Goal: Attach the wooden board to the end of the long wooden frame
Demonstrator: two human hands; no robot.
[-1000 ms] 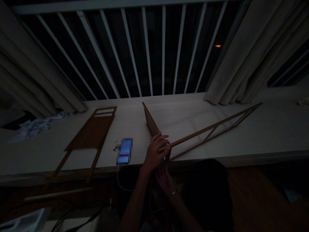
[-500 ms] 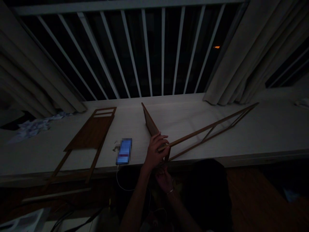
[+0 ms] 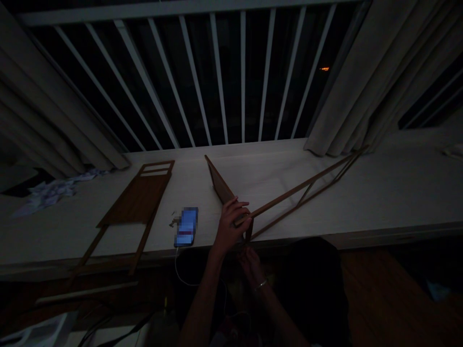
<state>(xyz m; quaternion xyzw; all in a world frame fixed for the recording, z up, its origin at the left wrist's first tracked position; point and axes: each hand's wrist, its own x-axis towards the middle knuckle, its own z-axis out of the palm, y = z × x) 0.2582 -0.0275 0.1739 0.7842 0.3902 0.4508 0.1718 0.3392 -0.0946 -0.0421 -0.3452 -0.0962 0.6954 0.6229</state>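
Observation:
In dim light my left hand (image 3: 231, 226) grips the near corner of a thin wooden frame (image 3: 300, 193) where it meets an upright wooden panel (image 3: 219, 185). The frame stretches away to the right across the pale window ledge (image 3: 379, 193). My right hand (image 3: 250, 264) is below the ledge's front edge, under that same corner, with its fingers curled at the joint. What they hold is too dark to make out. A thin bracelet shows on the right wrist.
A second wooden panel with legs (image 3: 133, 207) lies flat on the ledge at the left. A lit phone (image 3: 187, 226) with a white cable lies beside my left hand. Crumpled paper (image 3: 50, 190) sits far left. Curtains (image 3: 358, 72) flank a barred window.
The far end of the long frame has swung left and toward the curtain, and the upright panel shifted slightly left. Both hands stayed at the corner joint.

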